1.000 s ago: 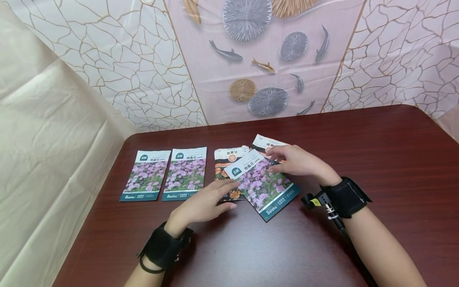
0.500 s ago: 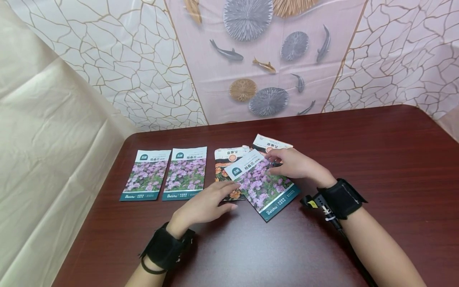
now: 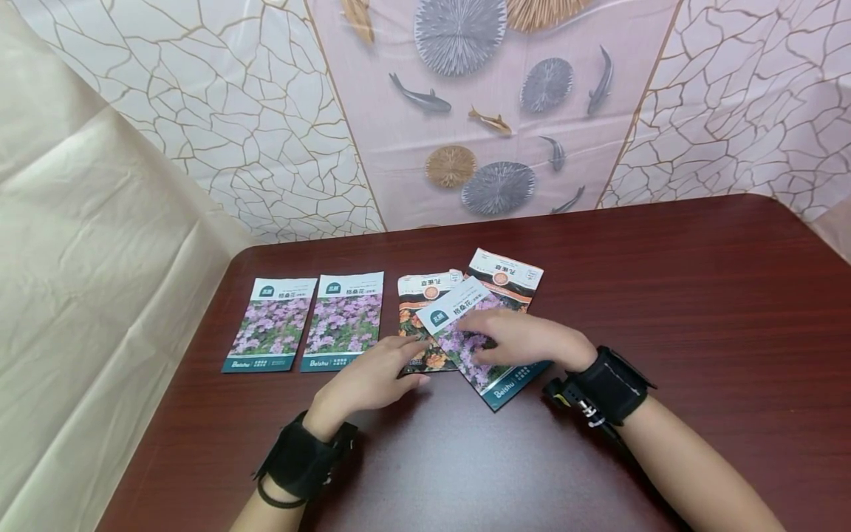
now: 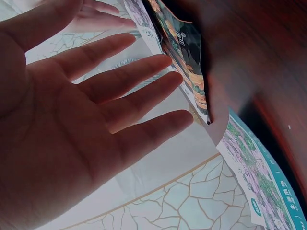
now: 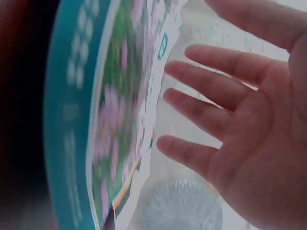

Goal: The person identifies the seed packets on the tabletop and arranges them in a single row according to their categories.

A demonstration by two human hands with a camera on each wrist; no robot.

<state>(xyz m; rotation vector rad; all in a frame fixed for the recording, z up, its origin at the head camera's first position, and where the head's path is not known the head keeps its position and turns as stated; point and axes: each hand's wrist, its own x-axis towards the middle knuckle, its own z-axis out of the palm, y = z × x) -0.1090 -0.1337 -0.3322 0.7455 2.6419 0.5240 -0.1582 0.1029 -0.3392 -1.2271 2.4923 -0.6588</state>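
A tilted purple-flower seed packet (image 3: 452,309) (image 5: 110,124) lies on top of two orange-flower packets (image 3: 417,294) (image 3: 508,277) in the middle of the dark red table (image 3: 665,295). My right hand (image 3: 495,338) (image 5: 240,110) rests flat over the middle of this packet, fingers straight and spread. My left hand (image 3: 395,362) (image 4: 96,120) lies on the table with straight fingers. Its fingertips sit at the near edge of the left orange packet (image 4: 184,48).
Two more purple-flower packets (image 3: 271,325) (image 3: 346,321) lie side by side at the left of the table. A patterned backdrop (image 3: 465,111) rises behind the table and a beige sheet (image 3: 80,258) hangs at the left. Both wrists wear black camera straps.
My right hand slid from the far edge of the tilted purple packet toward me onto its middle, uncovering the back orange packet. The left hand barely shifted.
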